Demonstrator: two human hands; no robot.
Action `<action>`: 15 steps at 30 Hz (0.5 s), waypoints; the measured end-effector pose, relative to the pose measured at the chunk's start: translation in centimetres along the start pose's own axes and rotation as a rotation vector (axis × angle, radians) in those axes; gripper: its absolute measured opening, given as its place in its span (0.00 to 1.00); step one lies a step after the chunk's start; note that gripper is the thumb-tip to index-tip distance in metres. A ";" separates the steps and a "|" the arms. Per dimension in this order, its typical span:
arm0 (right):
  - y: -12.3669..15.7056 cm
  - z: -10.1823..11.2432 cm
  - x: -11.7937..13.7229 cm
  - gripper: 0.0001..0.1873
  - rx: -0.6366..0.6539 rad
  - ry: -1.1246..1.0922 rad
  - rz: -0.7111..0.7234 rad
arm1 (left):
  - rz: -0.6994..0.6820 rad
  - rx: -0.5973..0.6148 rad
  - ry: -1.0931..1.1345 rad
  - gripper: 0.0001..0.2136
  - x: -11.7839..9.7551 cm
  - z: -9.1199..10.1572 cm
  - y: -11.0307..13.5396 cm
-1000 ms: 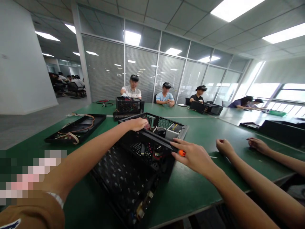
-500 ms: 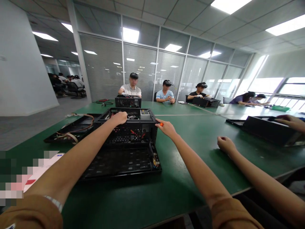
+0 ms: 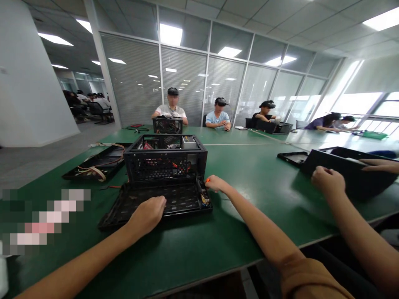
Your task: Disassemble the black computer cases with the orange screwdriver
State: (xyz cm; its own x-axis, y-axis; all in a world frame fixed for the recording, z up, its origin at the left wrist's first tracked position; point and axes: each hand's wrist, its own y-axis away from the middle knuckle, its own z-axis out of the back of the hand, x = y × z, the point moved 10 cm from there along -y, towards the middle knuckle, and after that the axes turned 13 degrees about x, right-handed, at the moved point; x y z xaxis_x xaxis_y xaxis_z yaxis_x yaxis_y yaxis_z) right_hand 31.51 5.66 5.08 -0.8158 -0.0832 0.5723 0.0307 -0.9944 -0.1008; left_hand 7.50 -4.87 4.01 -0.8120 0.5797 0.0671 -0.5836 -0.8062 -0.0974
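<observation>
A black computer case stands open-topped in front of me, with wires and a grey power supply inside. Its detached black panel lies flat along the near side, small boards and cables at its right end. My left hand hovers over the panel's near edge with the fingers curled together; what they hold, if anything, is hidden. By the panel's right end, my right hand is closed around a small orange object, perhaps a tool handle, mostly covered by the fingers.
Another black panel with loose cables lies left of the case. To the right, a co-worker's hands are at another black case. People sit across the green table with more cases. A blurred-out pinkish item lies at left.
My left hand has come out of the case's top, back and down over the panel. My right hand has dropped from the case's top corner to the panel's right end, keeping the orange object.
</observation>
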 end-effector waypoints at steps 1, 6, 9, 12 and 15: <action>-0.2 -1.0 0.0 0.13 0.081 0.018 -0.012 | 0.012 -0.006 0.022 0.14 0.6 -0.2 -0.1; -0.3 -4.3 0.3 0.08 0.372 0.141 -0.035 | 0.020 -0.029 0.073 0.15 3.1 0.0 -0.7; 0.1 -4.1 1.0 0.06 0.352 0.192 -0.002 | 0.023 -0.060 0.066 0.15 5.0 0.2 -0.7; 0.7 -2.7 1.9 0.11 0.273 0.211 0.033 | 0.024 -0.081 0.064 0.15 7.2 0.3 -0.8; 1.5 -1.0 3.2 0.12 0.221 0.198 0.112 | 0.022 -0.084 0.111 0.16 9.5 0.3 -1.1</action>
State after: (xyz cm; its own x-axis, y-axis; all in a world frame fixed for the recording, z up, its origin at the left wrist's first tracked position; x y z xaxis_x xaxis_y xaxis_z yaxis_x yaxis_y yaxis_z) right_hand 28.37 4.01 5.95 -0.8962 -0.2005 0.3956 0.2338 -0.9716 0.0372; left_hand 0.44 1.47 5.04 -0.8170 0.5749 -0.0458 -0.5593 -0.8091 -0.1804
